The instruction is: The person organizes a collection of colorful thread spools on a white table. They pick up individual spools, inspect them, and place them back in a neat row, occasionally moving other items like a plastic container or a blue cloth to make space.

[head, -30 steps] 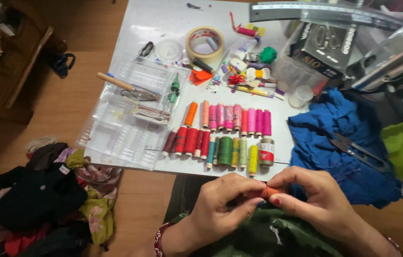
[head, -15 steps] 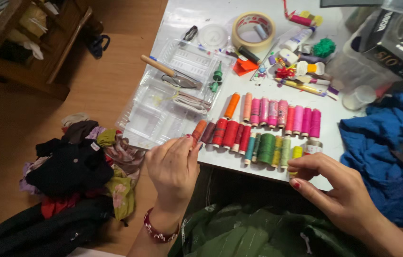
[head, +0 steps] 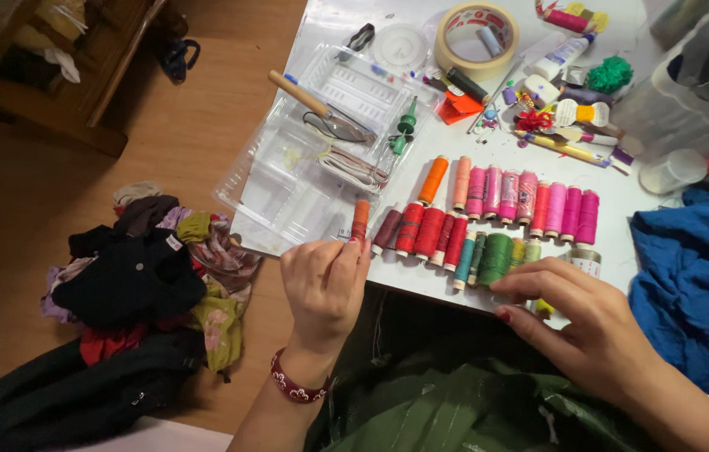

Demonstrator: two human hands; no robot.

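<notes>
My left hand (head: 325, 285) is curled at the table's near edge, its fingertips pinching the near end of a rust-orange thread spool (head: 360, 219) that lies at the left end of two rows of thread spools (head: 488, 218). These are red, pink, orange and green, lying side by side on the white table (head: 626, 205). My right hand (head: 580, 322) rests flat at the table edge, fingers spread. Its fingertips lie by the green spool (head: 497, 258) and partly cover a small yellow one. A red bracelet (head: 292, 385) is on my left wrist.
A clear plastic tray (head: 287, 180) with a wooden-handled tool lies left of the spools. Behind are a tape roll (head: 476, 29) and small craft bits. Blue cloth (head: 698, 268) lies right, green fabric (head: 455, 402) on my lap, a clothes pile (head: 137, 276) on the floor.
The hands parted. My left hand carried the rust-orange spool to the left end of the rows, and my right hand settled at the table edge. The view swung left.
</notes>
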